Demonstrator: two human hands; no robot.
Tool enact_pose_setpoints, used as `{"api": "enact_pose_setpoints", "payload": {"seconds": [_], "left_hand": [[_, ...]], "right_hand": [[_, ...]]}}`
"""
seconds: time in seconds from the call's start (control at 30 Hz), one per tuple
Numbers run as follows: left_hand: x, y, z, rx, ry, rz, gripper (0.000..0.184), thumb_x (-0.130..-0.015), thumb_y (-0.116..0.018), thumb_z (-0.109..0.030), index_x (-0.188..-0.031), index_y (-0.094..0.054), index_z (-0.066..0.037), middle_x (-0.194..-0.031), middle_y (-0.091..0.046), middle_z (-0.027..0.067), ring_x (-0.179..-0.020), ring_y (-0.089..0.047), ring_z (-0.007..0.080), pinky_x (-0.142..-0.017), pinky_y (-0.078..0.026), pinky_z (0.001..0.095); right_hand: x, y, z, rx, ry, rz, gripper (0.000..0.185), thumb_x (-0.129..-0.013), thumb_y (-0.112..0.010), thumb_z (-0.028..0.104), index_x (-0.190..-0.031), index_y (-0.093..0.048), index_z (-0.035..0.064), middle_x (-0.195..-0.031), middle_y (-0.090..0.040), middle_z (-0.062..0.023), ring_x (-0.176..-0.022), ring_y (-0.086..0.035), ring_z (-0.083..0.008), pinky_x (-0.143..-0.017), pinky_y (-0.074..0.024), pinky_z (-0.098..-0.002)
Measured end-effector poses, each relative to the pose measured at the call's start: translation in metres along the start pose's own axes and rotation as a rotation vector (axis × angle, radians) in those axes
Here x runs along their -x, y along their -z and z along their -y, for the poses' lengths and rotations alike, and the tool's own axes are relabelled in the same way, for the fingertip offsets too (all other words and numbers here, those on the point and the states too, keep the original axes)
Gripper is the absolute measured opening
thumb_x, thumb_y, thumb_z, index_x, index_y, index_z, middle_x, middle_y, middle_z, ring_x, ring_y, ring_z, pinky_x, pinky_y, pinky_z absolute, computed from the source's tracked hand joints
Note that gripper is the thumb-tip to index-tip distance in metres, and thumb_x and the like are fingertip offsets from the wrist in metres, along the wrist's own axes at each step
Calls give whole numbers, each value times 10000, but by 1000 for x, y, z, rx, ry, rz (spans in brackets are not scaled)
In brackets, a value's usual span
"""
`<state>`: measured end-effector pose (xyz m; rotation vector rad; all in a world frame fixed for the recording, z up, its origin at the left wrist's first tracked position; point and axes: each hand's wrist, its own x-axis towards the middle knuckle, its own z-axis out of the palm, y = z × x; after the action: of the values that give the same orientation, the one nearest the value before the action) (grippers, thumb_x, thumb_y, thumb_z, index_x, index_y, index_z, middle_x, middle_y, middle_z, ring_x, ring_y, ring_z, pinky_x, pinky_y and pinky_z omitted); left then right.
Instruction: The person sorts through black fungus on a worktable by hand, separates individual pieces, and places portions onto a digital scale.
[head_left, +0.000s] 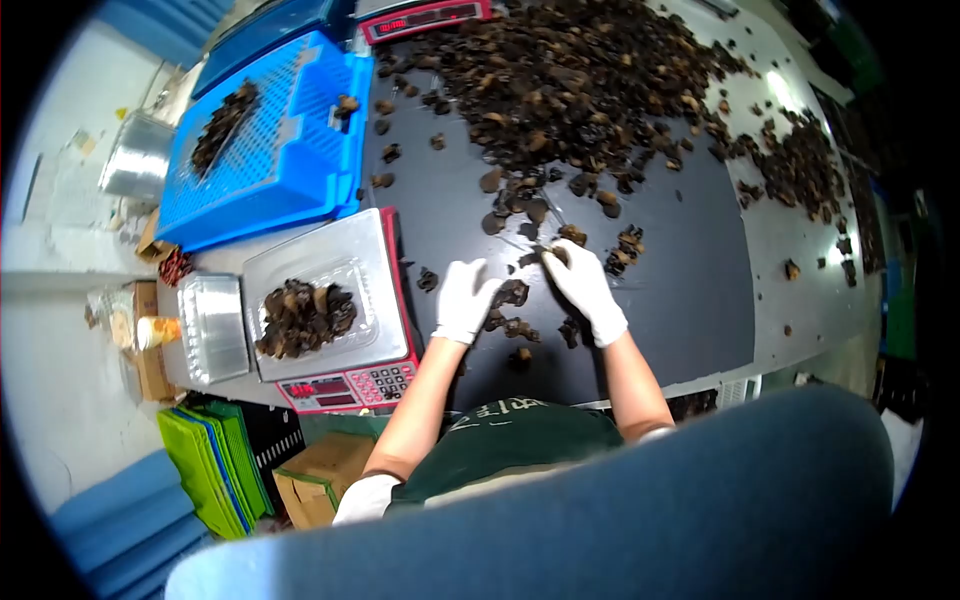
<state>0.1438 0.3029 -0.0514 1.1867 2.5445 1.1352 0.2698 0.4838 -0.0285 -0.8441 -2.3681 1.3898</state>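
Observation:
Both my hands wear white gloves over the dark mat [680,290]. My left hand [466,300] rests near small dark dried pieces [515,292], its thumb and fingers apart, holding nothing that I can see. To its right, my right hand [583,285] has its fingertips together on a dark brown piece [549,255]. Loose pieces lie between and around the hands. A large heap of the same dark pieces [570,80] spreads beyond them. On the left, a clear plastic tray [372,325] with a pile of pieces stands on the red-edged scale [402,290].
A blue perforated basket [310,165] holding some pieces stands at the back left. Beside the scale are stacked clear trays [215,330] and an orange and white cup [158,332]. A second scale [425,20] stands at the far edge. Green crates [215,465] are below left.

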Motion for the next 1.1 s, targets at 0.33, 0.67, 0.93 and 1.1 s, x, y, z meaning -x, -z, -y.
{"api": "enact_pose_setpoints", "payload": {"seconds": [0.33,0.67,0.93,1.1], "left_hand": [[16,-7,-19,18,20,90,183,-856,-602,-253,-991,-654,-141,-874,-561,101,-802,-596,306,-709,-502,385],[36,189,-34,147,-157,-193,171,-812,-543,-19,-955,-633,-43,-909,-598,107,-830,-562,266,-772,-456,376],[47,282,113,-79,-124,-251,341,-743,-566,13,-1078,-585,-42,-1119,-564,158,-1076,-535,322,-965,-420,385],[51,289,111,-57,-83,-116,504,-733,-608,-49,-1233,-541,-63,-1220,-521,182,-1167,-475,358,-1040,-361,416]], "right_hand": [[41,18,5,40,-76,-157,176,-881,-629,158,-966,-613,6,-843,-651,-119,-757,-612,-191,-726,-484,-307],[27,-60,133,-96,379,127,159,-846,-639,118,-968,-616,18,-878,-611,-104,-792,-628,-213,-733,-500,-303],[-10,-178,221,33,875,268,196,-776,-651,182,-920,-584,67,-975,-564,-104,-935,-562,-287,-826,-455,-403],[-10,-202,221,243,881,197,479,-703,-727,270,-1121,-568,97,-1203,-523,-116,-1126,-488,-294,-977,-381,-412]]}}
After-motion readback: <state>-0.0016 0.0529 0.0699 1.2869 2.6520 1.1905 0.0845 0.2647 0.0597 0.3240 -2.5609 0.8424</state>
